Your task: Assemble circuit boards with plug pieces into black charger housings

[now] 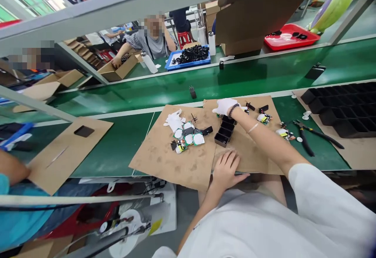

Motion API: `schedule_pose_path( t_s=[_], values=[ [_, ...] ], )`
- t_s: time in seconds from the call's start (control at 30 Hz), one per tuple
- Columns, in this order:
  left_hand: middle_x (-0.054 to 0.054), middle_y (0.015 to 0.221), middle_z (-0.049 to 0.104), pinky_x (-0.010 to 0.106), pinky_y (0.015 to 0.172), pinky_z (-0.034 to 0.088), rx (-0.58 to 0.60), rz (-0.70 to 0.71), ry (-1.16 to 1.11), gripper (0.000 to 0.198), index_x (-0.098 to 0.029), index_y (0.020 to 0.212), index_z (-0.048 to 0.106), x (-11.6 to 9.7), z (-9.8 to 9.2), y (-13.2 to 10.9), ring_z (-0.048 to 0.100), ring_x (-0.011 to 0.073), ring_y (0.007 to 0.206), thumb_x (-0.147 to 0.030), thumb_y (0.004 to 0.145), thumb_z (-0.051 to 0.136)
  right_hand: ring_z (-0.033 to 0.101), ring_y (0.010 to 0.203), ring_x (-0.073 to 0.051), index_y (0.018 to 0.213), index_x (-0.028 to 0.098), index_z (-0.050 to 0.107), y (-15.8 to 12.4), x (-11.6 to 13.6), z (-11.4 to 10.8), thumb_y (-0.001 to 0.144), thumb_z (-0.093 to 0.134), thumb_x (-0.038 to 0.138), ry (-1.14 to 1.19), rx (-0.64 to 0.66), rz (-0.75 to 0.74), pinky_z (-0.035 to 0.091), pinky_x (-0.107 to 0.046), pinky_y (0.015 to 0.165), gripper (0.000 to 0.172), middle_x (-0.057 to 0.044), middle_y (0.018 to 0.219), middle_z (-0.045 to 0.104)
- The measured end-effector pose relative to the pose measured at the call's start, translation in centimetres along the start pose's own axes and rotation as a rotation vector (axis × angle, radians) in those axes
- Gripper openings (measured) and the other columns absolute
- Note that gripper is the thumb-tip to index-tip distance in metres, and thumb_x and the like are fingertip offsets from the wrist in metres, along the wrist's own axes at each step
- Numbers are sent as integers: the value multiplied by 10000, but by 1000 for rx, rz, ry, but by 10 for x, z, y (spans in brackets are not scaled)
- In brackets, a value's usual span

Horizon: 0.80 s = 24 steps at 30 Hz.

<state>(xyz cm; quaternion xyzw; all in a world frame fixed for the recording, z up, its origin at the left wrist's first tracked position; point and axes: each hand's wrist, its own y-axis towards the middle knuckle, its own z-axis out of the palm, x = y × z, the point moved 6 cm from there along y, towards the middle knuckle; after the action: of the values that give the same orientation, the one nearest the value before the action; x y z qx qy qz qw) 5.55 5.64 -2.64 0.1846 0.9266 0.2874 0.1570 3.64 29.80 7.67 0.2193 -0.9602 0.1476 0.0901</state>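
One gloved right hand (225,106), one bare left hand (226,169), one narrow compartment tray (221,142).
Watching remotely, I count one loose glove (174,120), one pair of pliers (320,134), at least two bottles (212,44), one red tray (289,43) on the right; the circuit boards (189,138) overlap, so I cannot number them.

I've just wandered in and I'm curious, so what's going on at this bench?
A person sits working over cardboard sheets. Their gloved right hand reaches to the far end of a small black divided tray; what it grips, if anything, is hidden. The bare left hand rests at the near edge, fingers spread. Left of the tray lie circuit boards and a loose white glove; pliers lie to the right.
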Motion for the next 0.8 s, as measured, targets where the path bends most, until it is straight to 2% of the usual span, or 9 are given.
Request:
schedule_pose_path(
  t_s=[0.1,0.17,0.3,0.37,0.43,0.53,0.67,0.73,0.8],
  values=[
    [146,1228,693,406,976,507,19,-41,-28,633,-160,1210,647,3,1,-1,614,282,1187,-653,815,614,626,1153,-396,1133,66,703,32,5,11,737,707,346,8,10,5,518,-479,931,485,-253,1228,668],
    [147,1230,693,406,973,507,23,-50,-27,638,-165,1204,651,4,2,-1,616,282,1185,-664,807,615,635,1133,-401,1096,42,715,41,2,10,697,721,296,35,-1,-18,524,-463,917,472,-263,1212,672],
    [148,1235,694,398,971,506,13,-47,-14,637,-166,1197,656,4,3,-1,619,280,1188,-667,805,616,690,1008,-307,1011,80,731,23,-21,-14,761,661,332,144,-47,-97,547,-350,858,361,-172,1070,738],
    [147,1231,698,402,970,507,3,-45,-15,645,-163,1196,656,3,2,-1,625,279,1177,-674,804,615,693,984,-225,1100,131,683,-5,-39,-30,840,578,356,303,-136,-179,550,-297,857,360,-100,1080,738],
    [141,1233,699,408,964,513,0,-43,-20,641,-164,1194,656,3,-1,0,630,281,1169,-672,805,619,691,961,-209,1074,151,659,-47,-57,-43,826,613,385,686,-294,-339,565,-315,852,345,-87,1083,728],
    [131,1258,688,432,970,519,35,-54,-61,576,-176,1185,659,2,-7,4,624,292,1183,-616,815,651,693,943,-217,992,193,668,-117,-84,-36,829,637,446,938,-425,-415,571,-371,870,302,-66,1004,733],
    [85,1112,739,418,961,542,63,-158,-307,266,-213,1068,692,5,-20,12,666,249,1105,-394,878,652,678,1009,-225,1033,242,666,-190,-104,-11,870,614,380,722,-676,-324,536,-420,968,219,-59,1049,721],
    [68,1009,749,363,906,568,10,-233,-440,156,-209,1013,695,8,-28,16,694,203,1000,-278,912,597,674,1004,-229,1057,270,654,-210,-110,6,885,602,360,578,-747,-268,524,-439,989,201,-49,1012,717],
    [69,969,742,333,876,577,-85,-270,-489,144,-195,989,687,9,-35,19,696,182,952,-216,925,560,675,984,-233,1067,279,638,-219,-117,26,899,584,351,510,-779,-237,527,-449,980,191,-42,959,713]
  ],
)
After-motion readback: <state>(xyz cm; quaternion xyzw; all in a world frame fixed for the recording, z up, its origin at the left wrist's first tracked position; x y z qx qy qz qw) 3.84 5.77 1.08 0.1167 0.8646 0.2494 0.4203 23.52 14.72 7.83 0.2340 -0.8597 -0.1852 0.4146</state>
